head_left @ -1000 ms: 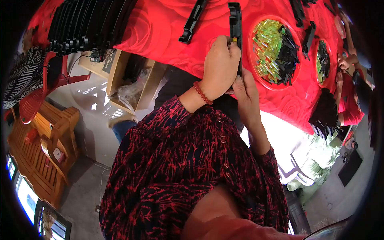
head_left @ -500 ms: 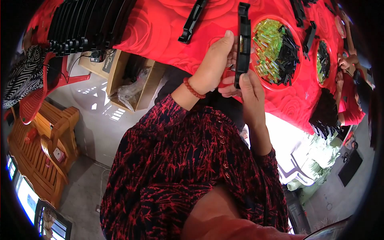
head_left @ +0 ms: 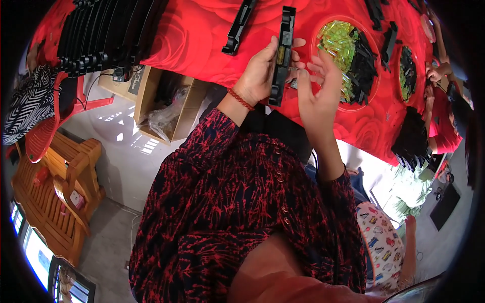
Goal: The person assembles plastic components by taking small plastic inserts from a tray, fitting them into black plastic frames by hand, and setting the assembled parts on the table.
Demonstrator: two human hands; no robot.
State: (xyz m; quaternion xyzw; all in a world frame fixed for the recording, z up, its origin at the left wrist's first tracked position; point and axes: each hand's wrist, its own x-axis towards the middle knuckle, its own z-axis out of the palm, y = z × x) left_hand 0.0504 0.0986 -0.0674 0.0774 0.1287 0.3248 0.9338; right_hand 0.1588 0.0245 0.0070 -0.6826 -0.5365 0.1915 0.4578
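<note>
My left hand (head_left: 258,74) grips a long black plastic holder (head_left: 277,87) upright over the table's edge, with its thumb on one side and fingertips showing on the other. A small yellowish clear piece (head_left: 281,56) sits in the holder's channel. Just to the right, my right hand (head_left: 323,96) is open with its fingers apart, and nothing shows in it. It reaches partly in front of a round red tray (head_left: 378,76). Inside the tray lie yellow-green clear tubes (head_left: 336,40) on the left and small black strips (head_left: 365,65) on the right.
A similar black holder (head_left: 237,30) lies on the red tablecloth (head_left: 202,30). Many more stand in a row (head_left: 101,35) at far left. A second tray (head_left: 407,76) and a co-worker's hands (head_left: 435,73) are at right. Below the table stands a cardboard box (head_left: 182,111).
My left hand has moved left with the black holder. My right hand has let go of its lower end and opened beside the tray. A child-sized patterned garment has appeared at lower right.
</note>
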